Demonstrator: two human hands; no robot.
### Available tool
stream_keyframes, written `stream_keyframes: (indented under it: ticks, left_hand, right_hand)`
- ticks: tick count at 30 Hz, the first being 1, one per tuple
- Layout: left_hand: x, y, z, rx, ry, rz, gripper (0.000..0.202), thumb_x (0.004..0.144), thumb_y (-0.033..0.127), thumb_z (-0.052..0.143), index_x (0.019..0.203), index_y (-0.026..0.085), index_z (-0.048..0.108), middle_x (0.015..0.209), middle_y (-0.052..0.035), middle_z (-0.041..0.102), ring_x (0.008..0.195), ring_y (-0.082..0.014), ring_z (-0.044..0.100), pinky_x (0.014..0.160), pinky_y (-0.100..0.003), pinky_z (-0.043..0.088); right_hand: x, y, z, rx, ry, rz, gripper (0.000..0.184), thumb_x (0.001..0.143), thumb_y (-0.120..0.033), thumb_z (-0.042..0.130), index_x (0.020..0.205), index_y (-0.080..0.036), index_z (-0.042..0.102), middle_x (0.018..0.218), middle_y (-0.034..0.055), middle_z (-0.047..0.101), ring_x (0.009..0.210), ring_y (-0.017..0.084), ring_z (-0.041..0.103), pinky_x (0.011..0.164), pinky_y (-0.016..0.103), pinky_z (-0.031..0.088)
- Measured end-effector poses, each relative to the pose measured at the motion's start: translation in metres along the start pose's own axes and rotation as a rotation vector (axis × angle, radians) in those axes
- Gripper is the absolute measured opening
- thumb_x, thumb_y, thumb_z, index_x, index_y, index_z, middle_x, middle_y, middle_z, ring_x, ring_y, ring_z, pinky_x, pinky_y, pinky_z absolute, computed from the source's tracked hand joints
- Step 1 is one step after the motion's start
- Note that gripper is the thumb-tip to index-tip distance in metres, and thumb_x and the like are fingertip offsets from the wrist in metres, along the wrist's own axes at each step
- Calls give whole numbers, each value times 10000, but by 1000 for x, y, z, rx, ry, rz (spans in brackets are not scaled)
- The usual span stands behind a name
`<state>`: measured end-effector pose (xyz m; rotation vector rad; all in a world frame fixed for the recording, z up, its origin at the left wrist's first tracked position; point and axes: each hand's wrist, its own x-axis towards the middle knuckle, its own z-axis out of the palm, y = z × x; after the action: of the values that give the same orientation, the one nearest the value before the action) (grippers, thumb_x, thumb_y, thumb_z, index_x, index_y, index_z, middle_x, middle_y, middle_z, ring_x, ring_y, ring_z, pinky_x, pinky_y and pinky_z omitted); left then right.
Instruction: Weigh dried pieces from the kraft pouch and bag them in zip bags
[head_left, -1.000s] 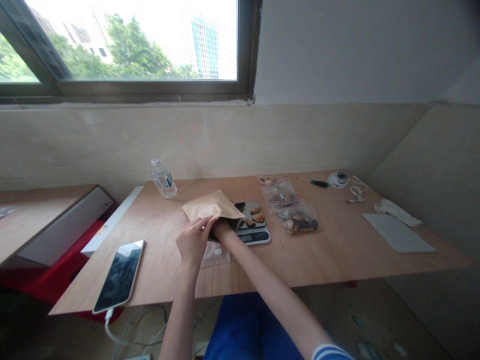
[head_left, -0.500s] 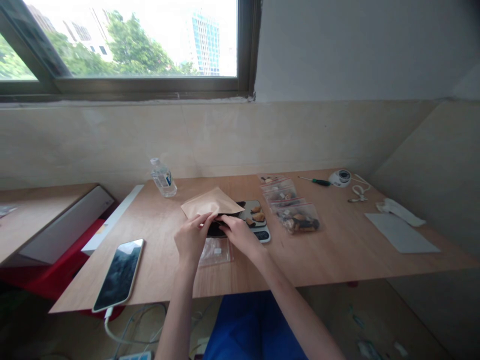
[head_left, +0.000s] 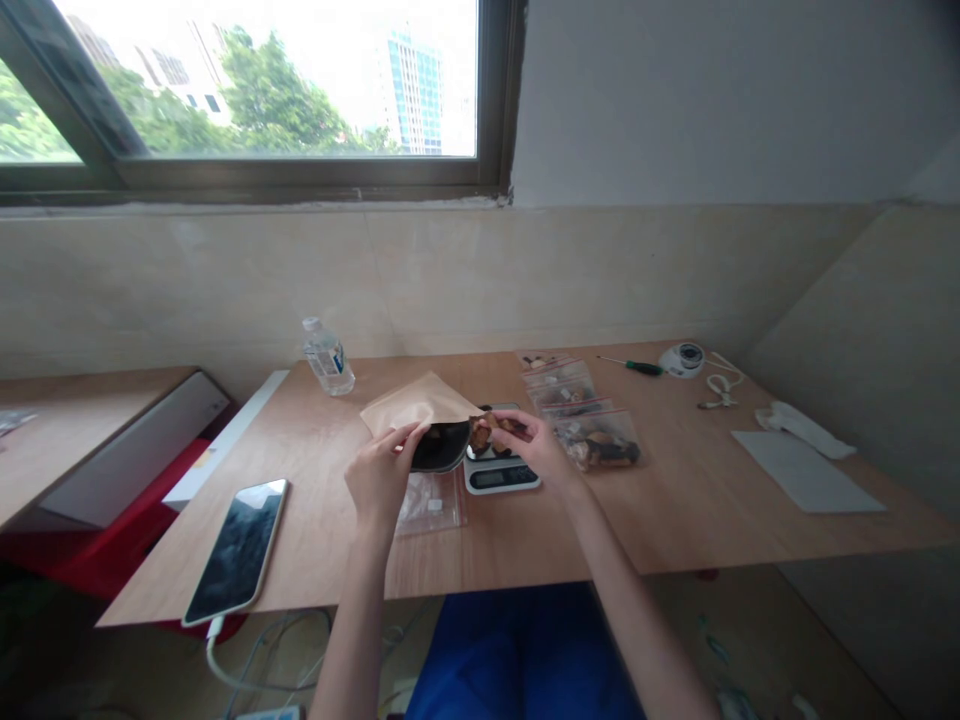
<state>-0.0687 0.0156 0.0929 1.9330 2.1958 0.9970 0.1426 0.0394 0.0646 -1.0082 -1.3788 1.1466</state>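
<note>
1. The right hand (head_left: 537, 446) is pinching brown chunks (head_left: 491, 429) between its fingertips; the left hand (head_left: 379, 476) is gripping a kraft paper pouch (head_left: 415, 403) by its edge, its mouth gaping around a dark curved piece (head_left: 442, 447), unclear what.
2. The pouch is resting near the bench's (head_left: 694, 480) front edge, just beside a digital kitchen scale (head_left: 501, 476); zip bags (head_left: 596, 440) are lying toward the far right corner.

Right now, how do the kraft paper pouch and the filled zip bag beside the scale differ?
The kraft paper pouch is opaque; the zip bag is clear, red-striped, its brown pieces showing. The left hand holds the pouch; the zip bag lies untouched on the table. Both are soft bags.
</note>
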Motion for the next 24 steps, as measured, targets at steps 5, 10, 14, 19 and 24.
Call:
stream_keyframes:
  ticks: [5, 10, 14, 19, 24]
  left_hand:
    - [2, 0, 2, -20, 6, 5, 271, 843, 471, 512, 928, 317, 719, 890, 17, 724, 724, -144, 640, 557, -216, 327]
    - [6, -5, -4, -1, 40, -48, 273, 829, 488, 522, 929, 325, 717, 913, 19, 724, 744, -154, 641, 561, -219, 333]
    - [7, -11, -11, -2, 73, -56, 278, 840, 492, 503, 944, 336, 708, 912, 31, 723, 756, -150, 640, 569, -213, 340]
    - [7, -16, -15, -1, 81, -64, 273, 838, 489, 505, 942, 338, 708, 896, 32, 725, 760, -154, 644, 569, -219, 342]
    - [6, -15, -13, 3, 74, -61, 267, 835, 488, 513, 932, 338, 711, 878, 27, 725, 748, -155, 642, 559, -219, 337]
  right_hand:
    - [9, 21, -14, 125, 83, 39, 399, 689, -382, 704, 1030, -180, 656, 999, 69, 710, 907, 205, 664, 830, 337, 519]
    - [21, 38, -22, 142, 207, 39, 442, 683, -408, 695, 1052, -171, 637, 981, 84, 715, 906, 210, 669, 832, 344, 515]
    - [33, 43, -22, -102, 169, 42, 366, 690, -361, 680, 989, -148, 667, 980, 110, 710, 864, 219, 671, 808, 363, 515]
    - [45, 46, -26, -359, 177, -114, 293, 783, -283, 574, 1032, -152, 656, 1021, 106, 695, 904, 199, 654, 839, 352, 497]
    - [55, 46, -33, -645, 57, -173, 306, 823, -142, 475, 1074, -170, 647, 1082, 95, 680, 1001, 198, 629, 892, 353, 468]
